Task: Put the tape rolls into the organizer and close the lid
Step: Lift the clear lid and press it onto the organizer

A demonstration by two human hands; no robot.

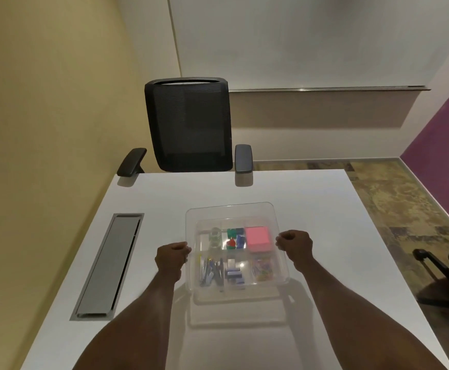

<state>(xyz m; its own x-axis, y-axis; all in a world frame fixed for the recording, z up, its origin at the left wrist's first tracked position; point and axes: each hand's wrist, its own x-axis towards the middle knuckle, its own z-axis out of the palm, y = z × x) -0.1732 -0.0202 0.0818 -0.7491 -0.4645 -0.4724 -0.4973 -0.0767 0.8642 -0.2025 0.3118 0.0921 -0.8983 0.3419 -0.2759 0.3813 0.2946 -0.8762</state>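
Observation:
A clear plastic organizer (279,279) with several compartments stands on the white table (325,222) in front of me. A clear lid (231,210) lies over it, and its far edge reaches past the tray. My left hand (171,256) grips the lid's left edge and my right hand (295,244) grips its right edge. Through the lid I see a clear tape roll (215,237) standing in the back-left compartment. I cannot tell whether the lid is fully seated.
The other compartments hold pink sticky notes (256,239), coloured clips (235,239), paper clips (263,269), staples and pens. A grey cable hatch (108,265) is set into the table at the left. A black office chair (188,124) stands at the far edge, another at the right (447,265).

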